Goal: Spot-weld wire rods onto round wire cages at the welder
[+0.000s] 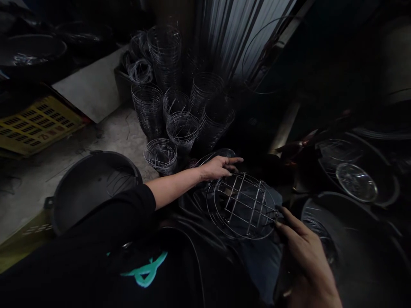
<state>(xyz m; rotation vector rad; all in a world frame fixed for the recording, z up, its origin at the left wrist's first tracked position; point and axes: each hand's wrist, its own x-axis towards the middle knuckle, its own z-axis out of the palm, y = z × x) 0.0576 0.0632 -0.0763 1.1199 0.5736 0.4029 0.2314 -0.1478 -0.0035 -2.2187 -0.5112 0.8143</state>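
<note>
My right hand (305,248) pinches the near right rim of a round wire grate (245,201), a ring with crossed metal rods. The grate is tilted above my lap, where dark clothing lies. Beyond the grate's far left edge is my left hand (220,167), its index finger stretched out to the right and the other fingers partly hidden. Nothing shows in that hand. Close behind it lies a wire ring (221,153), partly covered by the hand.
Several tall stacks of wire rings (183,128) stand on the floor ahead. Left of me sits a black basin (96,184), with a yellow crate (45,124) behind it. On the right, a large dark basin (359,252) and another basin (391,188) hold wire pieces.
</note>
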